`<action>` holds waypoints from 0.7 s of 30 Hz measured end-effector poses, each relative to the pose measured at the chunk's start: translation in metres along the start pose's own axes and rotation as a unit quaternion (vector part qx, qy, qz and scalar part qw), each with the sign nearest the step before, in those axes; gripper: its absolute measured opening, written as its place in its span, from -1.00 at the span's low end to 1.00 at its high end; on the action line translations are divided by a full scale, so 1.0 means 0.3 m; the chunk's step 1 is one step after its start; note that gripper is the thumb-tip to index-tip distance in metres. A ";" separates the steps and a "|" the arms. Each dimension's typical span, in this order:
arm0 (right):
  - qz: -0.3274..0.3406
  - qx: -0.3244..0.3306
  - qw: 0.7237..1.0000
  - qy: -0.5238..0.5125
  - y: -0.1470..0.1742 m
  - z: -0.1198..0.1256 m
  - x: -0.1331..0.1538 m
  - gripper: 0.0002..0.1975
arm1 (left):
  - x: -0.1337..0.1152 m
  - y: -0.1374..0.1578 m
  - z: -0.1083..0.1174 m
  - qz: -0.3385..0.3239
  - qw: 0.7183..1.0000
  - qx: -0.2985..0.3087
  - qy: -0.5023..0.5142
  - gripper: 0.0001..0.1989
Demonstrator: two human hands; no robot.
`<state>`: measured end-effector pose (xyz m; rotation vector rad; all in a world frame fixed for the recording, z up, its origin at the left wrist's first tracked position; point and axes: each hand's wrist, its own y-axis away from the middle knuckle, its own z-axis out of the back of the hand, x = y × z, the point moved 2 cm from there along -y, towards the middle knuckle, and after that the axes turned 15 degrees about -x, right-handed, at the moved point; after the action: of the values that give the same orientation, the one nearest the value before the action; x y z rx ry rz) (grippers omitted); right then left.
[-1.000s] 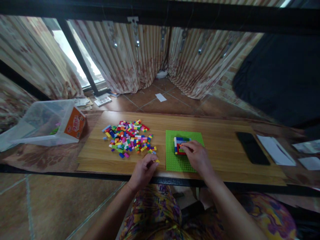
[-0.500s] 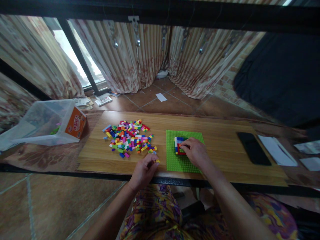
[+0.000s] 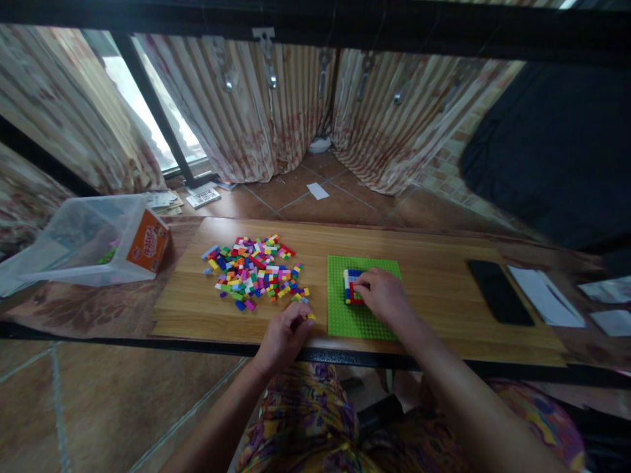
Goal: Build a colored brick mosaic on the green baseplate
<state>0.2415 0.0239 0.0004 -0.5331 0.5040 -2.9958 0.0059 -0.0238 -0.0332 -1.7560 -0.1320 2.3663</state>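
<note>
Between the fingertips of my left hand [image 3: 286, 328] is a small yellow toy brick [image 3: 311, 316], just in front of the loose pile. My right hand [image 3: 387, 294] reaches over the green baseplate [image 3: 340, 322], its fingers closed at the top of a small brick structure [image 3: 349, 284]. That structure shows white, blue, red and yellow bricks; my fingers cover its right side. Whether a separate brick is pinched there cannot be made out. The colourful pile of loose bricks [image 3: 259, 272] lies to the left of the baseplate on the wooden board.
A clear plastic bin [image 3: 93, 263] with an orange label stands at the far left. On the right lie a black phone [image 3: 497, 292] and white papers [image 3: 545, 295]. The wooden board [image 3: 438, 263] ends at a dark table edge near my lap. Curtains hang behind.
Both hands keep nearly the same places. My right hand has shifted very slightly over the brick structure; the left still pinches the yellow brick.
</note>
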 end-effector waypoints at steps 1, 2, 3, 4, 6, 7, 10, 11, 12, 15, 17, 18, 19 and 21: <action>-0.036 -0.006 0.999 -0.011 0.002 0.001 -0.003 -0.85 | -0.001 0.000 0.000 -0.001 1.000 0.000 -0.002 -0.96; -0.068 -0.011 0.997 -0.023 0.004 0.002 -0.007 -0.88 | -0.003 0.000 0.001 -0.002 1.000 0.000 -0.004 -0.96; -0.093 -0.015 0.995 -0.036 0.006 0.002 -0.011 -0.90 | -0.004 0.000 0.001 -0.004 1.000 0.001 -0.007 -0.95; -0.110 -0.018 0.993 -0.049 0.008 0.002 -0.014 -0.92 | -0.005 0.000 0.002 -0.005 1.000 0.000 -0.009 -0.95; -0.127 -0.023 0.989 -0.075 0.011 0.002 -0.021 -0.94 | -0.006 0.000 0.002 -0.007 1.000 -0.001 -0.010 -0.96; -0.131 -0.025 0.987 -0.087 0.011 0.003 -0.024 -0.94 | -0.006 0.000 0.002 -0.007 1.000 -0.001 -0.010 -0.95; -0.140 -0.024 0.984 -0.110 0.011 0.009 -0.033 -0.93 | -0.007 0.001 0.000 -0.001 1.000 0.000 -0.006 -0.94; -0.143 -0.023 0.983 -0.112 0.011 0.010 -0.035 -0.92 | -0.007 0.002 -0.001 0.001 1.000 0.000 -0.005 -0.94; -0.146 -0.023 0.983 -0.113 0.010 0.010 -0.036 -0.92 | -0.007 0.002 -0.002 0.003 1.000 -0.002 -0.005 -0.94; -0.136 -0.033 0.985 -0.105 0.011 0.003 -0.036 -0.92 | -0.007 0.004 -0.003 0.007 1.000 -0.002 -0.006 -0.93; -0.123 -0.045 0.987 -0.097 0.012 -0.005 -0.035 -0.91 | -0.005 0.004 -0.003 0.010 1.000 0.000 -0.006 -0.93; -0.120 -0.050 0.987 -0.093 0.012 -0.009 -0.035 -0.90 | -0.004 0.004 -0.003 0.010 1.000 0.001 -0.007 -0.92; -0.120 -0.054 0.987 -0.091 0.011 -0.013 -0.035 -0.89 | -0.003 0.004 -0.003 0.009 1.000 0.003 -0.008 -0.92; -0.128 -0.052 0.986 -0.091 0.010 -0.016 -0.035 -0.89 | -0.003 0.003 -0.002 0.007 1.000 0.003 -0.013 -0.92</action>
<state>0.2495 0.0238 -0.0083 -0.9373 0.6238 -3.1247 0.0067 -0.0249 -0.0329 -1.7294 -0.1158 2.3983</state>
